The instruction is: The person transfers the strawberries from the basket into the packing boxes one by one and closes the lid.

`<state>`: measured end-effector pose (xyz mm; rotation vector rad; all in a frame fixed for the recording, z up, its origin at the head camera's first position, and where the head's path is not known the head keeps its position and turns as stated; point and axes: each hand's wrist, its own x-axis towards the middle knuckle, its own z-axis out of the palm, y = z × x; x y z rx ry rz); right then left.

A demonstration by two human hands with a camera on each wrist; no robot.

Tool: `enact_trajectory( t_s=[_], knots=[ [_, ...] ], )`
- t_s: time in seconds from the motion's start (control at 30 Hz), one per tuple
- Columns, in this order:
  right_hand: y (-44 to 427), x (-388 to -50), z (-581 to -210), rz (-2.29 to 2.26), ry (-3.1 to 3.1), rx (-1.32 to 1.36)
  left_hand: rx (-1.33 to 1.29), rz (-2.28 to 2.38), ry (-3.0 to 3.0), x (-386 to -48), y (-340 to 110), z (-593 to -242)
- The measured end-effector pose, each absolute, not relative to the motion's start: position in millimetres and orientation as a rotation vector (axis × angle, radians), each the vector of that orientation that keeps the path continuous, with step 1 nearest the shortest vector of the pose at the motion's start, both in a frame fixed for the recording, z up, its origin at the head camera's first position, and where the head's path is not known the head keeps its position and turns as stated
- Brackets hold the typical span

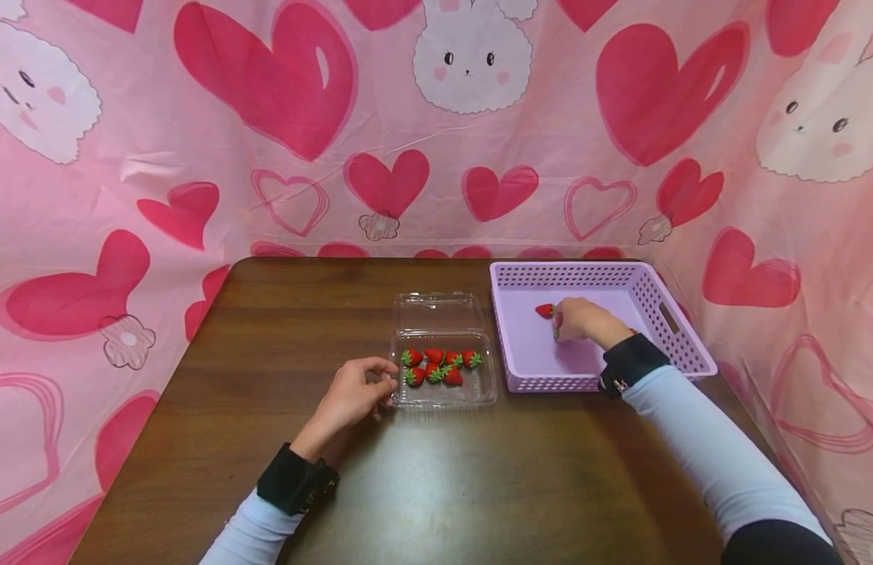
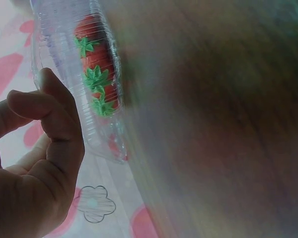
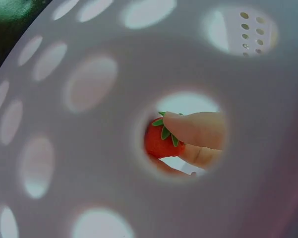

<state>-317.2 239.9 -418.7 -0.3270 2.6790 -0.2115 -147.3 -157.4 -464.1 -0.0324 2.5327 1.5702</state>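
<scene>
In the head view my right hand [image 1: 583, 320] reaches down inside the lilac basket [image 1: 585, 382]. Its thumb and fingers pinch a red strawberry [image 3: 163, 139] with green leaves, visible through a basket hole in the right wrist view. Another strawberry [image 1: 545, 310] lies just beyond these fingers on the basket floor. My left hand [image 1: 352, 392], fingers loosely bent, touches the left rim of a clear plastic container [image 1: 443, 402]. Inside it several strawberries [image 2: 96, 74] lie in two rows, and its lid [image 1: 438, 312] stands open behind them.
The brown wooden table [image 1: 295, 314] carries both containers, the basket close to the right of the plastic one. Perforated walls surround the basket, with a handle slot in its right side. Pink cloth [image 1: 436, 188] with hearts and rabbits hangs behind the table and along its sides.
</scene>
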Motion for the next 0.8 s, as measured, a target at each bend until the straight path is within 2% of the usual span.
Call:
enact_trajectory(
  t_s=[0.8],
  knots=[
    [230,-304,-418,-0.228,2.708,-0.4,-0.041,1.573,2.528,-148,-158,-465]
  ],
)
